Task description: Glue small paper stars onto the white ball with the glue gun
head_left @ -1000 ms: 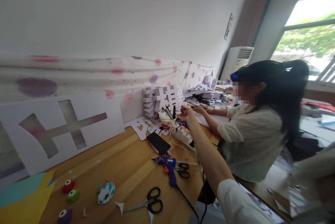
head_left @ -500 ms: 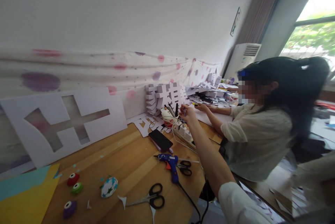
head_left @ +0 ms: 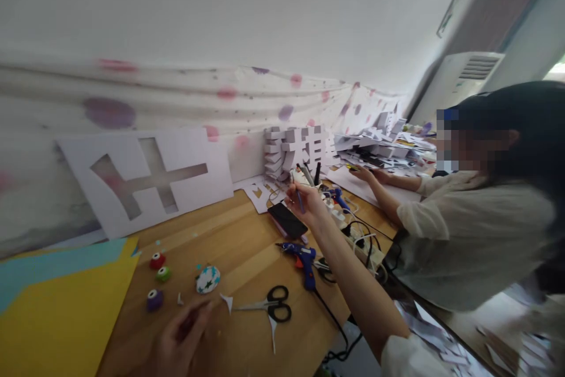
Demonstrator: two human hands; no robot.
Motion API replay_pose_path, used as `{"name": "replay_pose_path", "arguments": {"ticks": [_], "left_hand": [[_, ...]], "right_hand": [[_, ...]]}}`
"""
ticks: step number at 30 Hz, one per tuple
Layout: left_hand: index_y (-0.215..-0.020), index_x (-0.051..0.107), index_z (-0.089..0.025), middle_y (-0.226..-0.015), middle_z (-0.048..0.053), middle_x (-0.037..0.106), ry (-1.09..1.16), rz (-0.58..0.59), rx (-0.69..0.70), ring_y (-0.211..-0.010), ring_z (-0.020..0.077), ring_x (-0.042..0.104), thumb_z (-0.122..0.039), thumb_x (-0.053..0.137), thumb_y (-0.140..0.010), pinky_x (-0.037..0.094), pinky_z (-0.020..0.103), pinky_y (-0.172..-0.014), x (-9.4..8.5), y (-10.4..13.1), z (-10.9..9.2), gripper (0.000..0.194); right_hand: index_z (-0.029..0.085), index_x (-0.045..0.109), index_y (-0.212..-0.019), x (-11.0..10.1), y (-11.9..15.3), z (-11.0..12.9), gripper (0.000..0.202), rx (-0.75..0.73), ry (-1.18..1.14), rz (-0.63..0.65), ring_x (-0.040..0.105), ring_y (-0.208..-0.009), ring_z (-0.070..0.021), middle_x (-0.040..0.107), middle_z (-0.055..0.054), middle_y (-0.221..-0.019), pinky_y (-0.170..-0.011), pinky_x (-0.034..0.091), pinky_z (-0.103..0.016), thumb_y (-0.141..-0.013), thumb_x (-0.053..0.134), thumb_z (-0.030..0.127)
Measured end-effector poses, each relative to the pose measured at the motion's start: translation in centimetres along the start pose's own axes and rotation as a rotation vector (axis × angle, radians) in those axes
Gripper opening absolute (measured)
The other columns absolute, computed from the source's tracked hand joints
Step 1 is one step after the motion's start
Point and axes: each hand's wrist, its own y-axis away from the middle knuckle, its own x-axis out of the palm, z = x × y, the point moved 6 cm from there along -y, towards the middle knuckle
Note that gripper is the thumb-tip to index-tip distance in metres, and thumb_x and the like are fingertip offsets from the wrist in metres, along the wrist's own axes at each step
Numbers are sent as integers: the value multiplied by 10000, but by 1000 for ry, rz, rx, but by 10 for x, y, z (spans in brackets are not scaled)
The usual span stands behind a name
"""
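My right hand (head_left: pixel 308 205) is raised over the far part of the table, closed around a slim blue pen (head_left: pixel 299 198). Behind it stands a cup (head_left: pixel 302 175) of pens and tools, partly covered by the hand. Low in the view, my left hand (head_left: pixel 185 330) hovers above the table, slightly blurred, its fingers loosely curled with a gap and nothing visible between them. Near it lie a white ball with blue stars (head_left: pixel 208 279), a purple eye-like piece (head_left: pixel 154 300) and black-handled scissors (head_left: pixel 278 304). A black phone (head_left: pixel 288 220) rests below the right hand.
A blue glue gun (head_left: pixel 304 259) trails its cord off the table edge. Power strips (head_left: pixel 368 250) with cables lie right of my forearm. A white cut-out board (head_left: pixel 207 197) leans on the wall. Another person (head_left: pixel 477 224) works at the right.
My right hand has drawn back from the cup towards me, with the pen in it. My left hand has come into view at the bottom. The camera has turned left.
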Motion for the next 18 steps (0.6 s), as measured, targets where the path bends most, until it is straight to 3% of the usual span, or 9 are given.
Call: {"name": "replay_pose_path", "arguments": {"ticks": [2,5,8,12,18], "left_hand": [[-911,748,-250,-828,16,748,45,-35,184,-733,218,684,-574,761,-655,544,287,-616,8,-1,-31,413],[-972,739,-220,-767,14,696,-12,-95,387,-567,147,580,-483,707,-749,486,252,-527,22,4,-80,346],[-996,726,-199,-906,48,695,-34,-133,501,-600,139,578,-407,718,-759,478,248,-524,33,9,-106,315],[-859,752,-216,-841,48,713,-157,-186,545,-626,159,589,-361,681,-821,477,272,-590,33,12,-97,166],[-735,755,-218,-736,36,720,-242,-200,554,-657,173,646,-300,648,-859,476,270,-599,19,18,-68,183]], "right_hand": [[209,600,-709,19,26,-28,154,70,-23,73,583,-600,-114,602,45,-615,-585,482,-224,-815,711,198],[204,629,-718,42,66,-69,136,185,-61,168,575,-618,-114,596,49,-614,-630,491,-236,-755,758,224],[192,632,-672,56,97,-104,199,284,-84,233,553,-612,-108,583,46,-608,-619,476,-228,-686,816,268],[190,635,-625,59,120,-136,257,365,-116,266,552,-624,-112,600,38,-627,-636,482,-242,-648,858,315],[195,635,-638,49,133,-160,240,469,-156,230,600,-729,-153,595,41,-629,-776,517,-338,-663,854,290]]}}
